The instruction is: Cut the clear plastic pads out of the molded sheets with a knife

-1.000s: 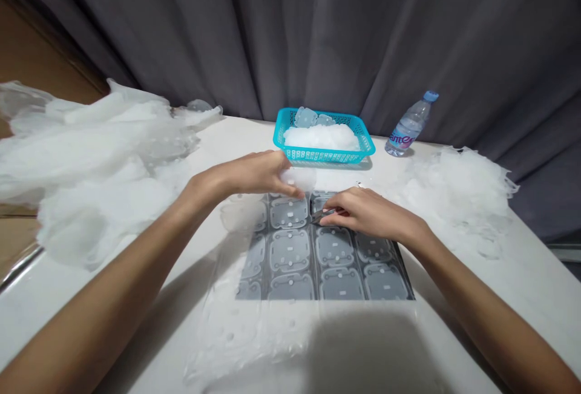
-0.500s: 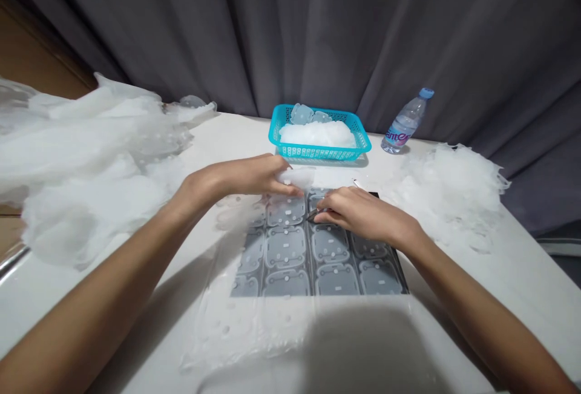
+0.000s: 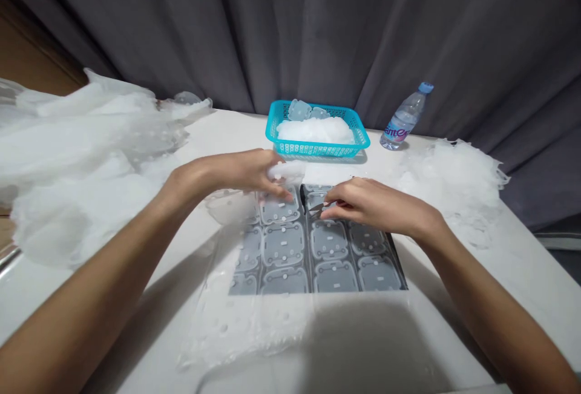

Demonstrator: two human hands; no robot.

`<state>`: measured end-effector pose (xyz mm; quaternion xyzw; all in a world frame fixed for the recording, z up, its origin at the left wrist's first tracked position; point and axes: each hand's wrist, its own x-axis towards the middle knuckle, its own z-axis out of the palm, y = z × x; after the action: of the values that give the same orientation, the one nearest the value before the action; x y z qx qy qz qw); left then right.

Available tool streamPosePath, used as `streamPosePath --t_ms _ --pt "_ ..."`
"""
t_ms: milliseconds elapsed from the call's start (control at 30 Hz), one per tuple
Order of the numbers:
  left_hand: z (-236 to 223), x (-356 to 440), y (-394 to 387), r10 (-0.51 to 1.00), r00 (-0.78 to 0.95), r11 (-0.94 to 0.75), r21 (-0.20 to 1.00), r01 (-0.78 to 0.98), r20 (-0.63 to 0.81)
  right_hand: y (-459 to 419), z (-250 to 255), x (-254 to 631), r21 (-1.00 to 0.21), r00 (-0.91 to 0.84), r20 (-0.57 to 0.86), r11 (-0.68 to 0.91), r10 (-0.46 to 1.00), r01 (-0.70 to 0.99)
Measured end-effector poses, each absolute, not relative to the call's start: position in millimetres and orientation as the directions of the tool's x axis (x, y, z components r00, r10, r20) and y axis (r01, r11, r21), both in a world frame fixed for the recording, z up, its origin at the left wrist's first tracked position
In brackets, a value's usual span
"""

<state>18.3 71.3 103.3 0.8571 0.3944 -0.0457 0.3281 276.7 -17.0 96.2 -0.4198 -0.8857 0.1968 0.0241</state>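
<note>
A translucent plastic sheet (image 3: 283,244) patterned with rounded panels lies over a dark rectangular mat (image 3: 394,261) and spills past its left and front edges. At the sheet's far edge, my left hand (image 3: 261,173) is closed on a bunched part of it, thumb towards the mat. My right hand (image 3: 370,203) grips small dark snips (image 3: 316,208), their pointed blades facing left and spread a little. These blades sit at a dark slit between two columns of panels. Most of the snips' handle is hidden in my right hand.
A turquoise basket (image 3: 318,151) behind my hands holds white sheeting and clear cut panels (image 3: 299,109). A water bottle (image 3: 403,118) stands to its right. White translucent material is heaped at left (image 3: 91,152) and right (image 3: 458,176). A grey curtain (image 3: 308,31) hangs behind the table.
The snips' blades have parted, and my right hand has drawn slightly right and away. My left hand has shifted a little left with the sheet, widening the slit. The whole view has drifted slightly.
</note>
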Motion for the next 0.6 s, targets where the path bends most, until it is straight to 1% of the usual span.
streamPosePath --t_ms 100,267,500,600 --pt "102.8 18.4 70.8 0.640 0.692 -0.468 0.545 0.696 -0.334 -16.0 95.1 275.0 -0.369 -0.642 -0.134 0.563 0.755 0.739" --pt "102.8 18.4 70.3 0.621 0.711 -0.461 0.580 0.672 -0.330 -16.1 87.5 266.3 -0.318 -0.639 -0.169 0.572 0.750 0.756" --pt "103.1 24.7 67.2 0.627 0.696 -0.445 0.573 0.688 -0.349 -14.7 75.1 263.9 -0.325 -0.657 -0.171 0.587 0.734 0.741" --pt "103.9 24.6 67.4 0.622 0.696 -0.468 0.543 0.697 -0.358 -16.9 74.7 261.7 -0.334 -0.665 -0.171 0.592 0.727 0.733"
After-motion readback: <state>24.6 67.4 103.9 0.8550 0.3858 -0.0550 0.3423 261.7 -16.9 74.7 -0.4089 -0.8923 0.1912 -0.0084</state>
